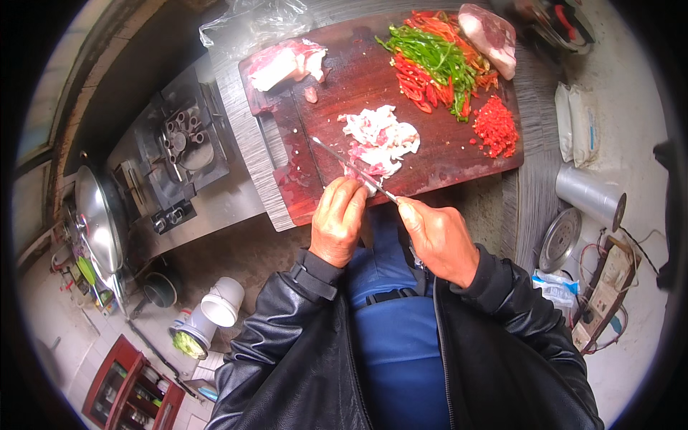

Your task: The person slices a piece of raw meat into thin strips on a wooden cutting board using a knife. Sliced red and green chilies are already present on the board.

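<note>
My right hand (pixel 438 236) grips the handle of a kitchen knife (pixel 357 171), whose narrow blade points up and left across the meat. Curled fingers of my left hand (pixel 338 217) hold down a piece of raw meat (pixel 352 174) beside the blade, near the front edge of the dark red wooden cutting board (pixel 441 145). The fingers partly hide that piece. Just beyond the knife lies a pile of sliced pale, fatty meat (pixel 381 131). A larger chunk of raw meat (pixel 287 64) rests at the board's far left, with a small scrap (pixel 310 94) near it.
Sliced green peppers (pixel 430 59), red pepper strips (pixel 422 83) and chopped red pepper (pixel 495 128) occupy the board's right side, beside another meat chunk (pixel 489 37). A clear plastic bag (pixel 255 27) lies behind. Left stands a gas burner (pixel 185 140); white buckets (pixel 223 301) are below.
</note>
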A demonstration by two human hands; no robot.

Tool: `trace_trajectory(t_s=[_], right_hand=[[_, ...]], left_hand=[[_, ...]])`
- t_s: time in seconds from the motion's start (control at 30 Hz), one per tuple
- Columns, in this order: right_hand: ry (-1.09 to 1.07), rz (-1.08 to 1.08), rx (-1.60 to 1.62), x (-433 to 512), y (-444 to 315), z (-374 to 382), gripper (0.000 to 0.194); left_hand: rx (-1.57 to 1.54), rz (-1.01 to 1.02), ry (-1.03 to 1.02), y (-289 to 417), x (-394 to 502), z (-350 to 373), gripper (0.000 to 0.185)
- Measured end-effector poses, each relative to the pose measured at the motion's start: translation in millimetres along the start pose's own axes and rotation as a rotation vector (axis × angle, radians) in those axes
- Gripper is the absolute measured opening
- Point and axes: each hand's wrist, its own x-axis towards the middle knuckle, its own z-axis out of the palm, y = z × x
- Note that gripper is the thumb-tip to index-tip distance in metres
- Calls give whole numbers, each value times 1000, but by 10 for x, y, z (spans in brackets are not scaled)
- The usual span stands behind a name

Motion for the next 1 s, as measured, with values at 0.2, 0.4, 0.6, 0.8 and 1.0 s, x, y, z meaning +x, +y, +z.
trace_trajectory(t_s=[0.2, 0.4, 0.6, 0.8, 1.0], right_hand=[[19, -44, -37, -159, -52, -18, 26], [-12, -26, -78, -229, -22, -102, 26], [-43, -26, -99, -108, -12, -73, 24], [-15, -118, -187, 158, -21, 141, 20], [9, -111, -255, 162, -29, 186, 21]], left_hand=[[12, 2, -14, 2, -3, 14, 36], [10, -13, -8, 8, 0, 24, 35], [-6, -17, -5, -1, 8, 22, 35], [-7, -2, -10, -30, 2, 11, 35], [20, -36, 8, 7, -14, 49, 34]])
